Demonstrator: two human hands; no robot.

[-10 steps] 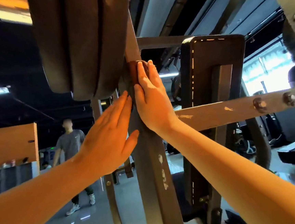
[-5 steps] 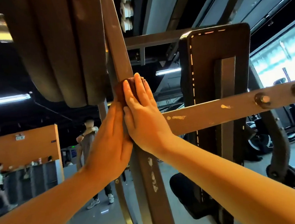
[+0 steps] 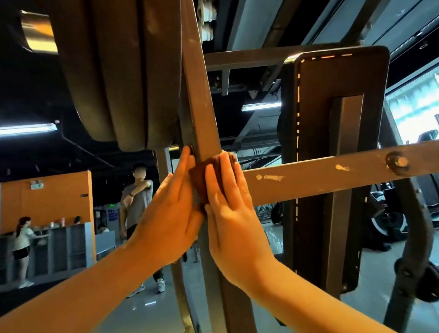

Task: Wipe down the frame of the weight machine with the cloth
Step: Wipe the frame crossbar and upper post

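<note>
Head view: brown cloth [image 3: 205,178] is seen pressed flat on the frame upright [image 3: 199,101], just where the crossbar [image 3: 320,174] branches off toward 3 o'clock. Right hand [image 3: 235,218] is laid over it, fingers straight and pressed together. Left hand [image 3: 164,219] is set against the upright's side at 9 o'clock of the cloth, fingers straight, held together, nothing gripped. Weight plates [image 3: 125,68] are hung at 11 o'clock, back pad [image 3: 342,129] at 2 o'clock.

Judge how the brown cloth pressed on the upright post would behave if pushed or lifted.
Probably floppy: the cloth bunches and folds against the post under the right hand. Likely light, since flat fingers alone pin it there. It should slide easily on the smooth metal, and probably drop if released.
</note>
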